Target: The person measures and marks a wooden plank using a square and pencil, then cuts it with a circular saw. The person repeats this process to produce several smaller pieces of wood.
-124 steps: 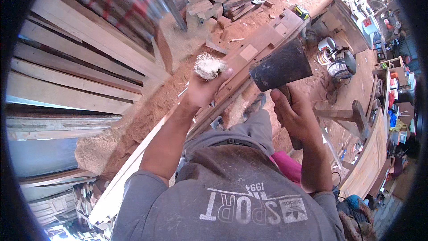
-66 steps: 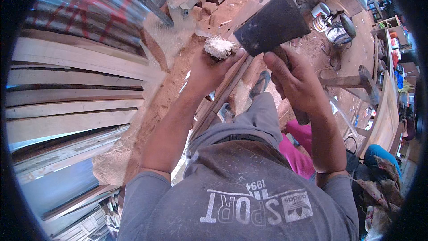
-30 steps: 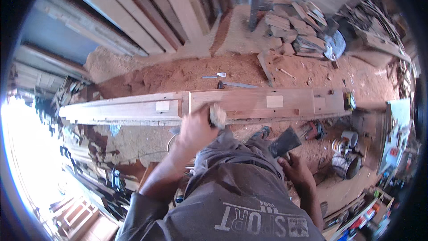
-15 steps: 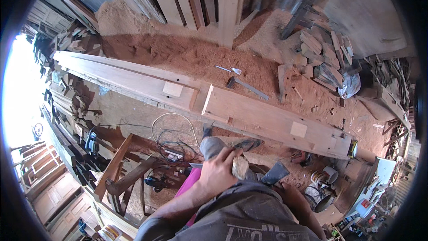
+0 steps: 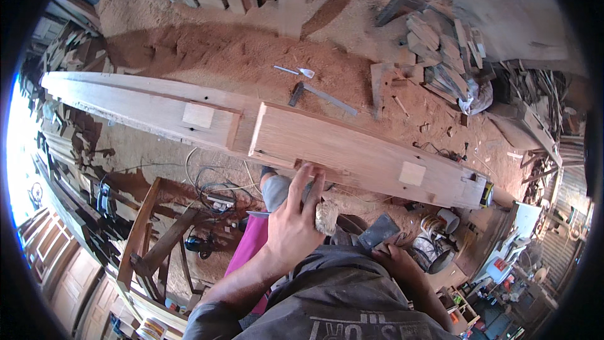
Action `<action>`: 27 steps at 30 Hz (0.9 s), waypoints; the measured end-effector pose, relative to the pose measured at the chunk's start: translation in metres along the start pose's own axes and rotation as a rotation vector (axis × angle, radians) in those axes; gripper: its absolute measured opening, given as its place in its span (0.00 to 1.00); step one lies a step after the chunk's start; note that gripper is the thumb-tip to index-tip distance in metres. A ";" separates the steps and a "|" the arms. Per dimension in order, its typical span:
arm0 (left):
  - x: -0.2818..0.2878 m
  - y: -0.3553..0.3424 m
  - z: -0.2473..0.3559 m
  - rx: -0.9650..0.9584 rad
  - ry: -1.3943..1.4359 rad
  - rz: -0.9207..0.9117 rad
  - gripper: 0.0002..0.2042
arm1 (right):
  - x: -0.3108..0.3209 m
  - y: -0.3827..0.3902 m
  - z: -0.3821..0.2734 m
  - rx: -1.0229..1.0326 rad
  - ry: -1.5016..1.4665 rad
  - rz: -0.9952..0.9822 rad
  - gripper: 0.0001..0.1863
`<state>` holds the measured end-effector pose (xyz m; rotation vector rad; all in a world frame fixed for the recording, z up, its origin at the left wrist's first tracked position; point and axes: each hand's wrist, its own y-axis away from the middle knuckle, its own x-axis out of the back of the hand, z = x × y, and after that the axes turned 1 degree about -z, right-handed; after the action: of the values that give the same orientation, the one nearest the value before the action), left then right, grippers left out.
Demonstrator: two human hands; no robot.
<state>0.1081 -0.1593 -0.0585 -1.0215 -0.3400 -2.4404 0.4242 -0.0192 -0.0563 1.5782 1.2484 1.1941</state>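
At the far left, a long pale board [image 5: 138, 102] runs in from the bright, washed-out edge and meets a shorter, wider plank [image 5: 340, 141]; a light square patch [image 5: 198, 115] lies on its right part. Just left of the person's knuckles, a narrow grey metal strip [image 5: 257, 214] pokes out over pink cloth [image 5: 246, 249]; it may be the blade of the tool in hand, but the hand covers the join.

The left hand [image 5: 294, 230] is turned back upward. Two fingers reach forward, slightly spread, while the others are curled in, keeping hold of a tool with a pale, frayed butt [image 5: 326, 217]. That butt sticks out on the right of the hand, beneath the stretched fingers; the rest of the handle is hidden in the grip, and the thumb is hard to make out. The stretched fingertips overlap the plank's near edge beside a small dark notch [image 5: 306, 164]; whether they touch the wood cannot be told.

Right of this, and apart from the butt, a mallet's dark, blocky head [image 5: 379, 231] tilts over the person's lap. The right hand [image 5: 395, 261] is closed just below it, fingers curled around the handle, which is mostly concealed by the hand. Further right, the plank bears a second light square [image 5: 412, 174] and ends by a yellow-and-black object [image 5: 487, 194], too small to identify.
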 end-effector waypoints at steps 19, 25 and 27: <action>-0.059 0.000 0.082 -0.101 -0.059 -0.193 0.41 | 0.036 0.058 0.091 0.157 -0.077 0.319 0.26; -0.073 0.008 0.103 -0.417 -0.050 -0.234 0.42 | 0.035 0.058 0.129 0.214 -0.374 0.482 0.28; -0.083 0.004 0.115 -0.344 -0.024 -0.246 0.41 | 0.033 0.050 0.138 0.259 -0.431 0.565 0.27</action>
<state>0.2308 -0.0906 -0.0386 -1.2121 -0.0532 -2.7758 0.5723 -0.0003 -0.0375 2.3338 0.7117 0.9528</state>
